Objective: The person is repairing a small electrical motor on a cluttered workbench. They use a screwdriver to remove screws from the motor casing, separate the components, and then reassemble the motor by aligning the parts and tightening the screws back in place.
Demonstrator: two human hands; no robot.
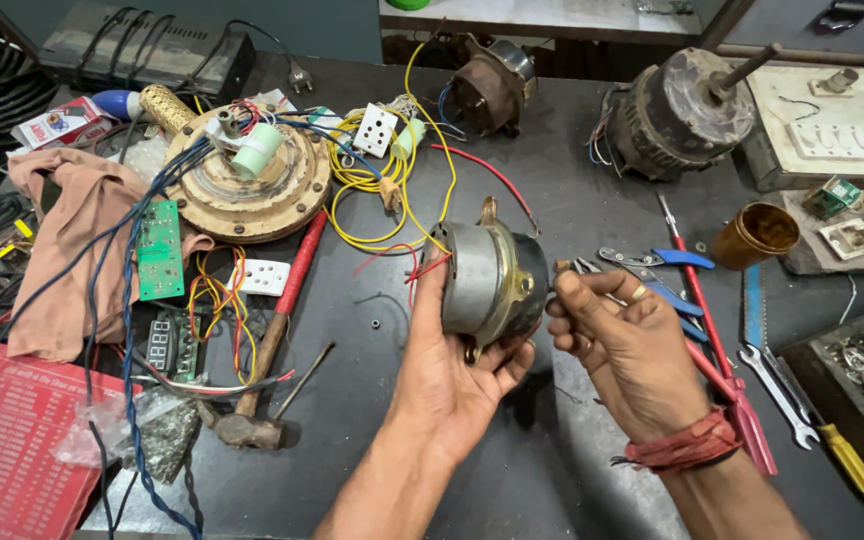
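At centre frame, the left hand (452, 375) cradles a heavy, rigid metal motor (492, 280) from beneath, grip wrapped round its casing, while the right hand (622, 350) pinches its shaft end.

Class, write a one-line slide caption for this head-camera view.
Left hand cradles a small electric motor while the right hand works at its shaft end above a cluttered dark workbench.

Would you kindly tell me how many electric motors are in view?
3: small grey motor in left hand, rusty motor at top centre, large grimy motor at top right. Others may be hidden.
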